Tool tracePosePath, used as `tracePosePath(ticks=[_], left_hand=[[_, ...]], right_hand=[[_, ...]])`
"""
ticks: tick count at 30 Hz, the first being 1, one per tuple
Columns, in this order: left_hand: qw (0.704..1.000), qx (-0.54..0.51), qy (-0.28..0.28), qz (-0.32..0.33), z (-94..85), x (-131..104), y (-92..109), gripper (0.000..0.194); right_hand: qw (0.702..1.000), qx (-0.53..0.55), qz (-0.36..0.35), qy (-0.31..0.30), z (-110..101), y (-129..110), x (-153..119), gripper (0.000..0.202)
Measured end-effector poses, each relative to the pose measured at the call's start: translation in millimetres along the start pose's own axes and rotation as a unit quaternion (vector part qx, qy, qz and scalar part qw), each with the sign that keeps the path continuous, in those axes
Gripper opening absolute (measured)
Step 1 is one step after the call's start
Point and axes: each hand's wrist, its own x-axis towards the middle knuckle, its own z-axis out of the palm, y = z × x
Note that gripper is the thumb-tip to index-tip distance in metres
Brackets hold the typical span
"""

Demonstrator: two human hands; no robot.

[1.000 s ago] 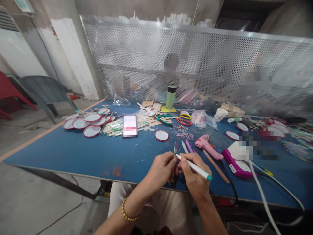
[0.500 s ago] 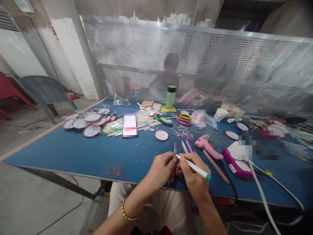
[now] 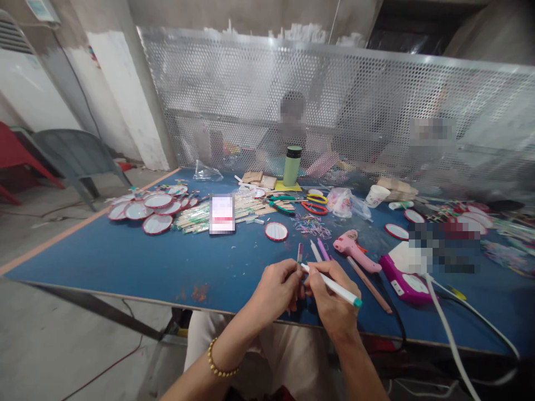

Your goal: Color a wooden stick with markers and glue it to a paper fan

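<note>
Near the table's front edge, my left hand (image 3: 279,287) pinches a small thin stick (image 3: 300,253) whose purple and white upper end shows above the fingers. Its lower part is hidden. My right hand (image 3: 334,301), close beside it, grips a white marker (image 3: 336,287) with a teal end. The marker's tip points at the stick by my left fingertips. Just beyond my hands lie a white pen (image 3: 315,251) and a purple pen (image 3: 323,249). A round red-rimmed disc (image 3: 276,231) rests flat behind them.
A pink glue gun (image 3: 357,252) and a magenta power strip (image 3: 405,278) with cables lie to the right. Further back are pliers (image 3: 282,205), a green bottle (image 3: 291,167), a paper cup (image 3: 377,196) and a phone (image 3: 222,214). Several discs (image 3: 157,224) are piled left.
My right hand and the marker have shifted very slightly to the right. My left hand holds the stick in nearly the same place.
</note>
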Motion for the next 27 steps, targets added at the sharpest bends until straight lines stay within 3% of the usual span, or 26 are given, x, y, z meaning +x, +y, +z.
tracePosePath(ticks=[27], left_hand=[[1.0,-0.007,0.001,-0.002,-0.8,1.5,-4.0,0.031]], right_hand=[[1.0,0.005,0.002,0.002,1.0,-0.4,-0.1,0.015]])
